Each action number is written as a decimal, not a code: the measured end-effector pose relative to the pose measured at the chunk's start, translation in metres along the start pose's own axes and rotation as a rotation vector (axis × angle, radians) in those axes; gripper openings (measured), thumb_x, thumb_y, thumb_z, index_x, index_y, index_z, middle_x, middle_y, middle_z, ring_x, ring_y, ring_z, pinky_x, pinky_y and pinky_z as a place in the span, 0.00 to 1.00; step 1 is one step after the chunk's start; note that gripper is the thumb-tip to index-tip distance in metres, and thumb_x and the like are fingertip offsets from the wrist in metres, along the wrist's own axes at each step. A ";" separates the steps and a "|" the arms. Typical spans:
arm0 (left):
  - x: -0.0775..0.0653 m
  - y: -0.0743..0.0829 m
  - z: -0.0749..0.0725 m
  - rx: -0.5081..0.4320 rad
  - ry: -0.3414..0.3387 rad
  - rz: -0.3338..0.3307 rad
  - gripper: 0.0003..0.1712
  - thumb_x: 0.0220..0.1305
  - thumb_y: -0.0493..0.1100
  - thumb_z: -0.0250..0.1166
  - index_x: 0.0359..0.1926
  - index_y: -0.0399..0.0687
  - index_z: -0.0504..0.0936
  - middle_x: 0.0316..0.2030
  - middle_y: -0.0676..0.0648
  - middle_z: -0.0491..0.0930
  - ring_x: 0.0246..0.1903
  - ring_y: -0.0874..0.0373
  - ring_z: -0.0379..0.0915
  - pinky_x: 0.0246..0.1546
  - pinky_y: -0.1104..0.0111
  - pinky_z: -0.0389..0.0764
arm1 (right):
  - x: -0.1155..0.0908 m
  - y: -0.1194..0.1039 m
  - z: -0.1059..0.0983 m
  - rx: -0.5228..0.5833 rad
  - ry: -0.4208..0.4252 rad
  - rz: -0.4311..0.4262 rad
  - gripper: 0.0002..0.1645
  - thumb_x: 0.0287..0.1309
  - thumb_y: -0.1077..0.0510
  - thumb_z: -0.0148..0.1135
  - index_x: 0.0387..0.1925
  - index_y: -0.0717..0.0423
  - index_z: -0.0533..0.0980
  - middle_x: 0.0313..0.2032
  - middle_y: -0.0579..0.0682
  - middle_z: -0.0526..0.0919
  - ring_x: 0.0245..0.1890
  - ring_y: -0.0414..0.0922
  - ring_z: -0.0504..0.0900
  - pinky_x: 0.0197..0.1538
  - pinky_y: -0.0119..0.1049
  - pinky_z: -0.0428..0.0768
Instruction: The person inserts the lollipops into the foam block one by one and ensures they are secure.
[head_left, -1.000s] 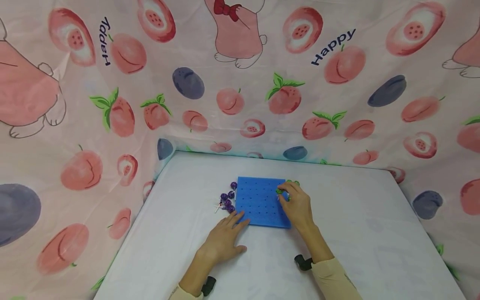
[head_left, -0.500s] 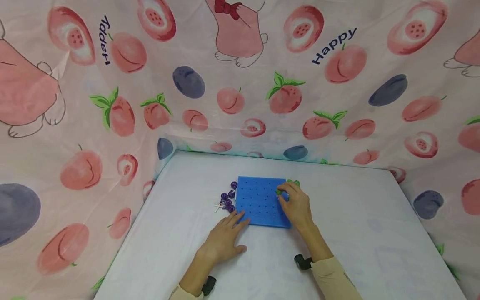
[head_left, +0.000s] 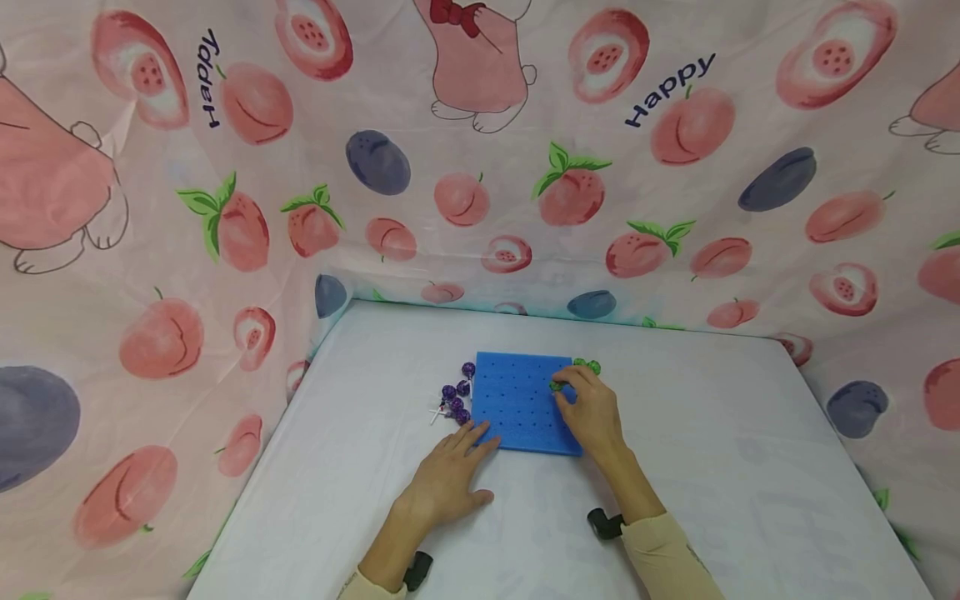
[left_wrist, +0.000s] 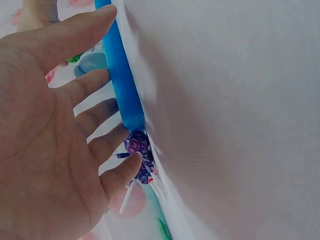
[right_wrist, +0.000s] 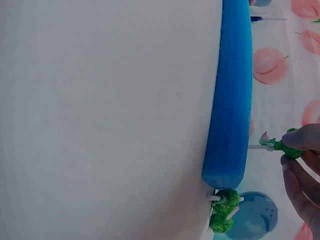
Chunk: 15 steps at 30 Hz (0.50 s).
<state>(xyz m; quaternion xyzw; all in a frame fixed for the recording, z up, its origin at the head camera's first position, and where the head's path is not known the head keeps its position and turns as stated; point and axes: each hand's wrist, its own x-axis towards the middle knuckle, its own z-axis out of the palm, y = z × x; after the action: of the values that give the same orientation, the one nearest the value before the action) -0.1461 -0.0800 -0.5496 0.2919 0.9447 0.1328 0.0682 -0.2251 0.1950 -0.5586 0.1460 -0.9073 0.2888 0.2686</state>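
Note:
A blue foam board (head_left: 517,408) dotted with small holes lies on the white table. My right hand (head_left: 595,412) is over its right side, thumb and fingers pinching a green-wrapped lollipop (right_wrist: 292,145). In the right wrist view the lollipop's white stick points at the board's top face, its tip right at the surface. My left hand (head_left: 446,475) lies with spread, fairly straight fingers at the near left corner of the board, fingertips on its edge. Several purple-wrapped lollipops (head_left: 456,404) are heaped just past those fingertips, along the left edge.
More green lollipops (head_left: 587,365) lie by the board's far right corner, partly hidden behind my right hand in the head view. The white tabletop (head_left: 712,467) extends around the board. A fruit-print cloth (head_left: 480,208) hangs behind and at both sides.
The right hand, still pinching the green lollipop, has shifted very slightly left and toward me over the board. My left hand stays in place.

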 end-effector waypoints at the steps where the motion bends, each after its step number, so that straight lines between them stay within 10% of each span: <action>1: 0.000 0.000 0.000 -0.001 -0.001 0.000 0.46 0.66 0.58 0.72 0.80 0.53 0.65 0.81 0.44 0.55 0.80 0.43 0.49 0.77 0.49 0.60 | 0.000 0.000 0.000 -0.001 -0.001 0.001 0.18 0.49 0.71 0.79 0.43 0.57 0.86 0.46 0.51 0.85 0.47 0.50 0.88 0.50 0.44 0.88; 15: 0.000 0.001 0.000 0.007 0.003 -0.006 0.47 0.65 0.58 0.72 0.79 0.53 0.65 0.81 0.44 0.56 0.80 0.43 0.49 0.77 0.49 0.60 | 0.001 0.000 -0.002 0.016 -0.017 0.040 0.18 0.48 0.71 0.80 0.43 0.58 0.87 0.46 0.51 0.85 0.48 0.50 0.88 0.52 0.44 0.88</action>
<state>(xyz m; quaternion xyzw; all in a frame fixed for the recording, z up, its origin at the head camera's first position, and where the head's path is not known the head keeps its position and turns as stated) -0.1453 -0.0788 -0.5495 0.2893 0.9461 0.1298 0.0661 -0.2249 0.1956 -0.5570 0.1323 -0.9099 0.3002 0.2541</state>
